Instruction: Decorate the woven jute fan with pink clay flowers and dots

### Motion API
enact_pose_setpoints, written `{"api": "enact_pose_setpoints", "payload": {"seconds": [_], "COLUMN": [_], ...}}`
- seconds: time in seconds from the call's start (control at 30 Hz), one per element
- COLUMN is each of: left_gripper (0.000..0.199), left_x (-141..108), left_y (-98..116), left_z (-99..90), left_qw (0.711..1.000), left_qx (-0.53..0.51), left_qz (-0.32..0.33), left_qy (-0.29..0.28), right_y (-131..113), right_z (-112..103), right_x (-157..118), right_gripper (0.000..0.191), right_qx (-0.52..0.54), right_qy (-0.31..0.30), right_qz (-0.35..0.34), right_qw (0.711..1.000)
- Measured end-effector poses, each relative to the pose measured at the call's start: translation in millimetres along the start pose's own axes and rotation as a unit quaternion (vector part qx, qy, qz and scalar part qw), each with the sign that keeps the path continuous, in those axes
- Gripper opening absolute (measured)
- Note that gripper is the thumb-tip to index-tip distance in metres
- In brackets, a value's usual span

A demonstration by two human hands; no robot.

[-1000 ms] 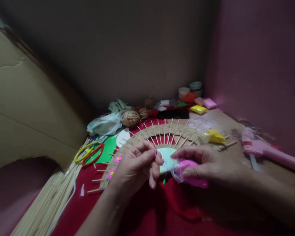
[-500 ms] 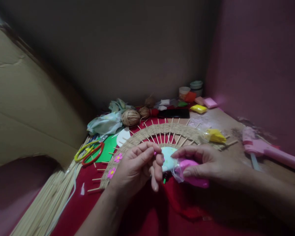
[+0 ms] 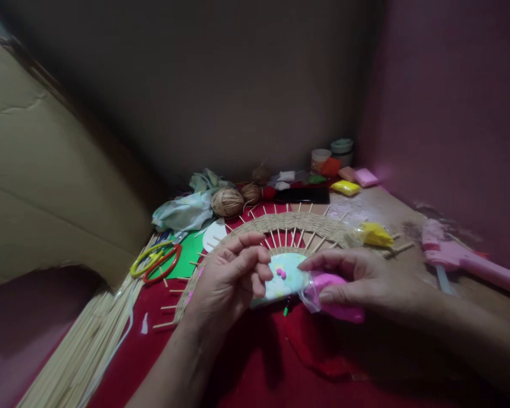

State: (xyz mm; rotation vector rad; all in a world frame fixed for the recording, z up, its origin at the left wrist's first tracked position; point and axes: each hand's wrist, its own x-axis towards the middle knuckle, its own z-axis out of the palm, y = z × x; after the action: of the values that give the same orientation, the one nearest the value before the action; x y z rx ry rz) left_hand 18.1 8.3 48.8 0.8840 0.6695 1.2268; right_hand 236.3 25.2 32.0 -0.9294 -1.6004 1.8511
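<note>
A woven half-round fan frame [image 3: 276, 222] with thin sticks poking out lies on the red cloth. At its centre is a pale patterned half-disc [image 3: 291, 277] bearing two small pink balls [image 3: 281, 273]. My left hand [image 3: 233, 277] hovers over the left part of the weave with its fingers curled; whether something small is between the fingertips cannot be made out. On the right, my right hand [image 3: 352, 280] grips a bright pink clay packet [image 3: 338, 300] in clear plastic between thumb and fingers, beside the half-disc. Pink flowers on the weave are mostly hidden by my left hand.
Yellow and red-handled scissors [image 3: 161, 262] rest on green sheet at left, near a bundle of sticks [image 3: 76, 345]. Behind are twine balls [image 3: 227, 202], a black phone [image 3: 304, 195] and clay packets [image 3: 345, 187]. A pink glue gun [image 3: 450, 252] lies right.
My left hand has shifted slightly up and left, uncovering more of the half-disc and the pink balls on it. The flowers on the weave are now more covered. My right hand still holds the pink packet.
</note>
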Motion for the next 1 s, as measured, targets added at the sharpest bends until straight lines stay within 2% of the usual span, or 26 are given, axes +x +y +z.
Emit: {"api": "enact_pose_setpoints", "payload": {"seconds": [0.07, 0.2, 0.47, 0.63, 0.73, 0.87, 1.0], "left_gripper": [0.012, 0.025, 0.007, 0.022, 0.021, 0.013, 0.015], "left_x": [-2, -5, 2, 1, 3, 6, 6], "left_y": [2, 1, 1, -1, -1, 3, 4], "left_z": [1.7, 0.8, -3.8, -7.9, -10.1, -7.7, -6.5], "left_qw": [1.000, 1.000, 0.999, 0.999, 0.999, 0.998, 0.998], "left_qx": [0.002, -0.001, 0.026, 0.029, 0.032, 0.045, 0.059], "left_qz": [0.005, 0.010, 0.015, 0.009, 0.031, 0.014, -0.013], "left_qy": [0.017, 0.012, 0.014, 0.012, 0.030, 0.042, 0.019], "right_y": [0, -1, -2, -3, -4, -6, -7], "right_z": [0, 1, 2, 2, 3, 5, 5], "right_x": [0, -2, -3, -4, -4, -4, -4], "right_gripper": [0.036, 0.034, 0.033, 0.035, 0.037, 0.038, 0.040], "right_qx": [0.006, 0.010, 0.021, 0.027, 0.041, 0.036, 0.046], "right_qy": [0.003, 0.014, 0.012, 0.020, 0.025, 0.042, 0.044], "right_qz": [-0.003, -0.001, 0.004, 0.008, 0.015, 0.024, 0.029], "right_qw": [1.000, 1.000, 1.000, 0.999, 0.999, 0.998, 0.998]}}
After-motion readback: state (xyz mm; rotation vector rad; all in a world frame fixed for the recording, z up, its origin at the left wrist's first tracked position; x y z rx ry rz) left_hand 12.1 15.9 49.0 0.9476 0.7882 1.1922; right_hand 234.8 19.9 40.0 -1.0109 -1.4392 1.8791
